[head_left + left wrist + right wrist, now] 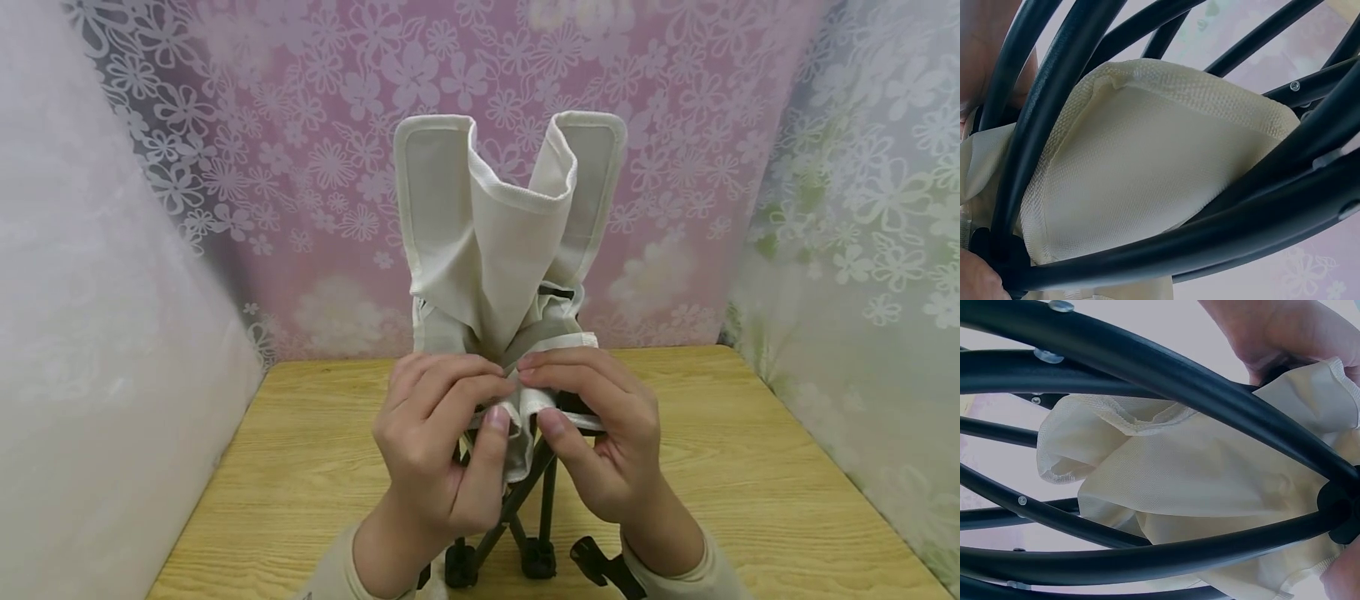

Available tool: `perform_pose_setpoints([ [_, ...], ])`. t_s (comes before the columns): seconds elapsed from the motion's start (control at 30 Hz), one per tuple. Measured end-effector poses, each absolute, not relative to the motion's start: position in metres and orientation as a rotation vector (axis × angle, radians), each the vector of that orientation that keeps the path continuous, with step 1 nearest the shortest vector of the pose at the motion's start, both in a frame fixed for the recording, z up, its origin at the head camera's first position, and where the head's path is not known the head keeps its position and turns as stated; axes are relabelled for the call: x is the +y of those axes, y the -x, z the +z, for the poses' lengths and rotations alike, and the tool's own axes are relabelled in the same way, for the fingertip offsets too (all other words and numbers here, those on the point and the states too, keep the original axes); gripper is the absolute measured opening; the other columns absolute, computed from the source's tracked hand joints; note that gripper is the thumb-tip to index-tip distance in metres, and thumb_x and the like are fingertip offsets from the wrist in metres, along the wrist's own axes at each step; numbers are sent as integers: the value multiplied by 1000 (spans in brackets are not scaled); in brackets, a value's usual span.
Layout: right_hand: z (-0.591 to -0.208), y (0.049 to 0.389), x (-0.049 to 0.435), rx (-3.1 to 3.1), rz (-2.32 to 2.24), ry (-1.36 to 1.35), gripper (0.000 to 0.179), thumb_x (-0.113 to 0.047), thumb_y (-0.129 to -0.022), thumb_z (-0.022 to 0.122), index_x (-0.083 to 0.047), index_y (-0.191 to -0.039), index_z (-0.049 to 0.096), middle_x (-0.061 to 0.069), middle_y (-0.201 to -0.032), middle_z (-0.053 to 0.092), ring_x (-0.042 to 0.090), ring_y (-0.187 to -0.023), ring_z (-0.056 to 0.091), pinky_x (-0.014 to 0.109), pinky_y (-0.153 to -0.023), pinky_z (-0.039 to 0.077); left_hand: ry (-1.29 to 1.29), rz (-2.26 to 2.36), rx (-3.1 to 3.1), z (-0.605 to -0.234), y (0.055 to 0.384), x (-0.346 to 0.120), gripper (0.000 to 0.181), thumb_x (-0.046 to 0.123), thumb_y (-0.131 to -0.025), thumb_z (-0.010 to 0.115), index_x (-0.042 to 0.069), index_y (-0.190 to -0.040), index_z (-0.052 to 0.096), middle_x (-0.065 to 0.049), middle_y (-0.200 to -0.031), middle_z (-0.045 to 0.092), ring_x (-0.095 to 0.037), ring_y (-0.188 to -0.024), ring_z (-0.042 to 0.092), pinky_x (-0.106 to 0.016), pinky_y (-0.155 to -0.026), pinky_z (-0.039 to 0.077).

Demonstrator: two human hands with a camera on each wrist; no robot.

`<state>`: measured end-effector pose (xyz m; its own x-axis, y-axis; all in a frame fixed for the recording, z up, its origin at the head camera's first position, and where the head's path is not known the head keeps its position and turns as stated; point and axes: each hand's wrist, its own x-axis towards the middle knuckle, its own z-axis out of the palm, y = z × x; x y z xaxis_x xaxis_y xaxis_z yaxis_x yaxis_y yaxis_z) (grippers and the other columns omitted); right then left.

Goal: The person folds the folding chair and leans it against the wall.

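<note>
A small folding chair stands partly folded in front of me, with a cream fabric backrest (517, 242) bowed in the middle and two side panels upright. Its black tube legs (548, 500) cross beneath. My left hand (442, 442) grips the left front corner of the seat, thumb at the white-trimmed edge. Opposite it, my right hand (615, 429) holds the right front corner the same way. Between them the seat fabric (519, 457) sags in a fold. Both wrist views look through the black tubes at the drooping cream fabric (1147, 162), with only parts of each hand at the edges.
The chair rests on a wood-grain table (300, 483). Black plastic feet (538, 558) show near the front, and another black foot (590, 560) lies by the right wrist. A pink flowered curtain (322, 167) hangs behind, with pale sheets on both sides.
</note>
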<state>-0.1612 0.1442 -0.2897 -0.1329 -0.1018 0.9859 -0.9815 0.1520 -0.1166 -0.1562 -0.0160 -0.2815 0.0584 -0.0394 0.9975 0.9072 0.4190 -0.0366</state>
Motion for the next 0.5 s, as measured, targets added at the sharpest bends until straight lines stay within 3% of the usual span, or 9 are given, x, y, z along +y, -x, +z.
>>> perform_pose_setpoints([
  [0.5,-290,165,141,-1430,1159,-1120,31,-16,-101,62,13,-94,68,21,-98,74,26,-100,73,26,-97,57,827,-902,-1310,-279,159,-11,7,7,-73,58,6,-73,66,-8,-75,68,-25,-71,63,-41,-67,50],
])
